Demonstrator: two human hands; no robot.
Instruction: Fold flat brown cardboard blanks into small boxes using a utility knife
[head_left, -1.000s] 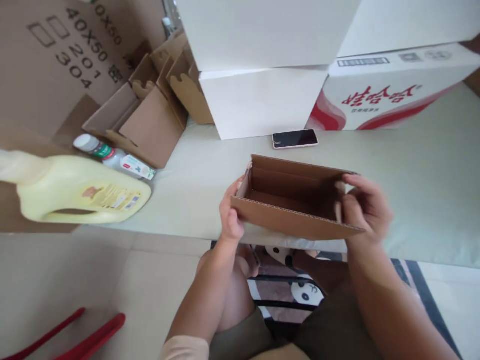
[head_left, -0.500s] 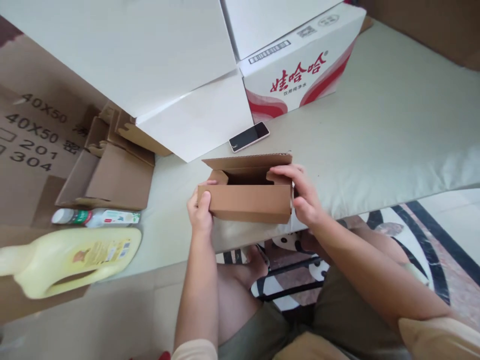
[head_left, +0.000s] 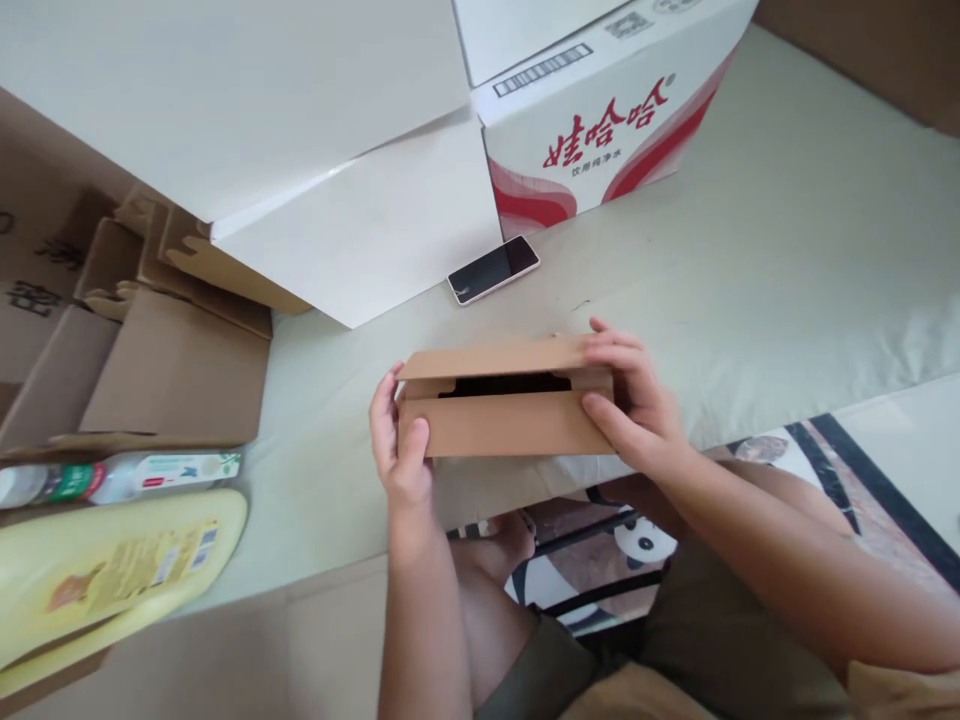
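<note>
A small brown cardboard box (head_left: 517, 428) is held near the front edge of the pale covered surface, its long top flap (head_left: 495, 357) tilted over a dark gap. My left hand (head_left: 403, 440) grips the left end, thumb on the front wall and fingers behind the end. At the right end, my right hand (head_left: 634, 400) has its fingers on the flap and its thumb on the front panel. Behind the box lies a phone (head_left: 493, 270) with a dark screen. What the box holds, if anything, cannot be seen.
Large white cartons (head_left: 360, 230) stand behind, one a white-and-red carton (head_left: 600, 150). To the left are folded brown cardboard boxes (head_left: 180, 370), a clear bottle (head_left: 127, 477) and a yellow jug (head_left: 142, 560). The pale surface (head_left: 787, 300) stretches rightward, its front edge above my legs.
The long flap has come down from upright towards the front wall, narrowing the opening. My right hand has moved from the side flap onto the long flap and front panel. The view has shifted.
</note>
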